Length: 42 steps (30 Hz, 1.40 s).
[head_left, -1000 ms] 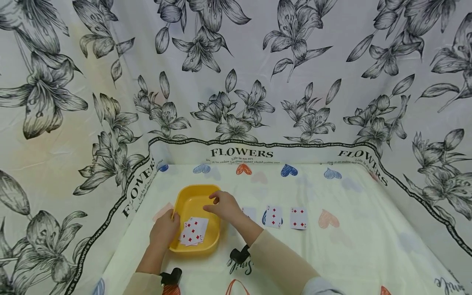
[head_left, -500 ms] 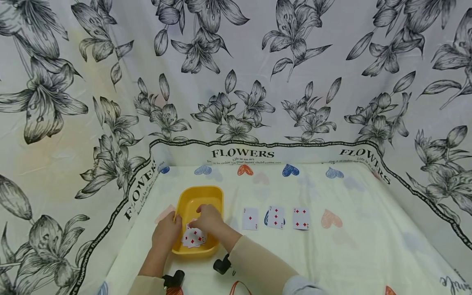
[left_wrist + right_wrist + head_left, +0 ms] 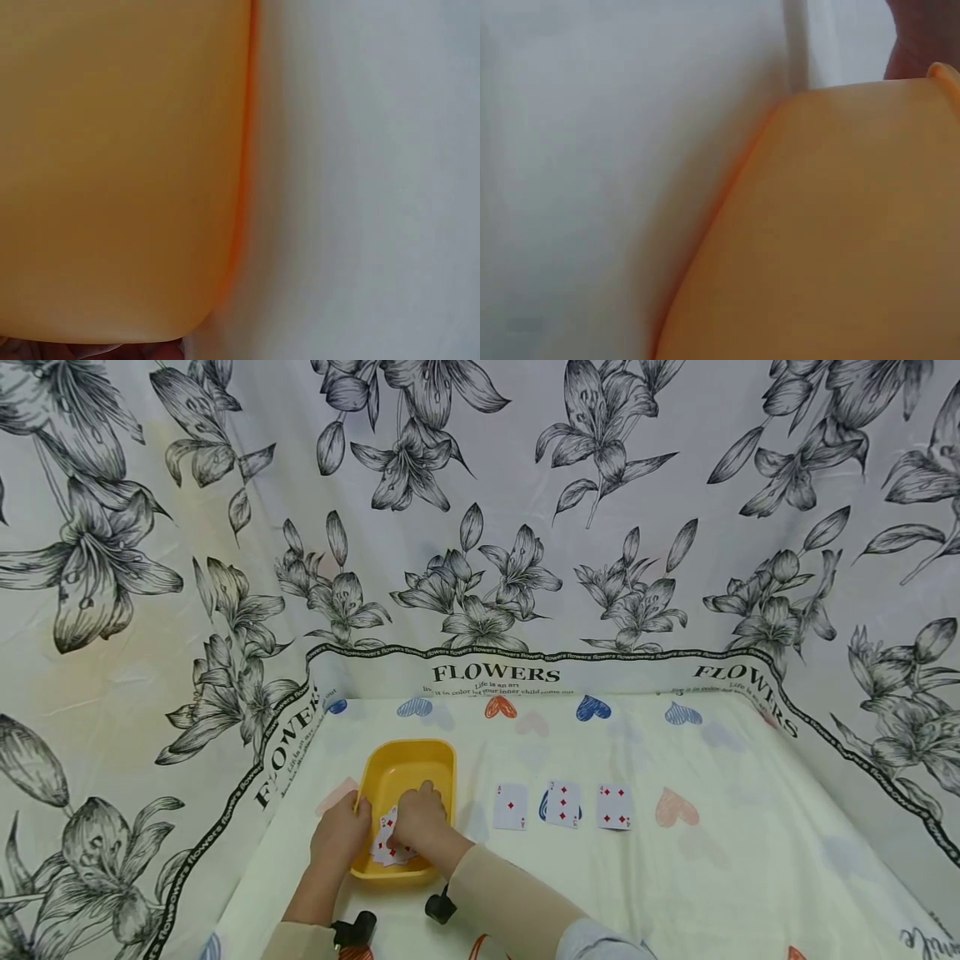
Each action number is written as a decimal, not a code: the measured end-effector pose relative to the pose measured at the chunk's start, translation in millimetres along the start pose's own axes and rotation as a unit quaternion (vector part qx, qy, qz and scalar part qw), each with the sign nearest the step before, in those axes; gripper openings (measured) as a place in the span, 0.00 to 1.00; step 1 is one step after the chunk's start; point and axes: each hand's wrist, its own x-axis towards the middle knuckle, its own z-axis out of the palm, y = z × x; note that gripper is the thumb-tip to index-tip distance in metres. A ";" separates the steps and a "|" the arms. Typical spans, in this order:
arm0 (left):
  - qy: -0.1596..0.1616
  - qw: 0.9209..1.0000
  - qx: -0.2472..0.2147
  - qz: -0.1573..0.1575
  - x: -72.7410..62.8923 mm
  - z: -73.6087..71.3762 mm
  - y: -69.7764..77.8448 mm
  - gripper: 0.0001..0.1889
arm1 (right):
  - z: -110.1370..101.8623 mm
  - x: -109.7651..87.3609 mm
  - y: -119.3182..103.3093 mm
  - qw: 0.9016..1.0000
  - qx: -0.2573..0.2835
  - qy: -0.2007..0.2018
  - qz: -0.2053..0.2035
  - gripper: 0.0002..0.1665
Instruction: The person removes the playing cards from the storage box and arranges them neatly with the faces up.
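My left hand point(image 3: 340, 835) grips the left rim of a yellow plastic tray point(image 3: 405, 749), its thumb over the edge. Inside the tray's near half lies a loose pile of diamond playing cards point(image 3: 382, 847), overlapping one another. My right hand point(image 3: 420, 818) reaches into the tray with bent fingers, its thumb down at the cards. The back of the hand hides the other fingertips, so I cannot tell whether they pinch a card. Both wrist views are filled mostly by the tray's outer wall point(image 3: 112, 165) and pale cloth.
Right of the tray, three diamond cards lie face up in a row: one with a single diamond point(image 3: 510, 807), one with a column of diamonds point(image 3: 563, 803), one with four point(image 3: 614, 807). A heart-print cloth point(image 3: 712, 860) covers the table; a floral curtain point(image 3: 525, 568) hangs behind.
My right hand has come down from over the tray's right rim onto the cards inside, and its fingers have bent further. The left hand keeps its hold on the rim.
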 end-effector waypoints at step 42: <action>0.000 1.000 0.002 0.004 -2.4 -1.3 3.6 0.17 | -27.3 5.3 9.7 0.983 0.182 -0.012 -0.017 0.10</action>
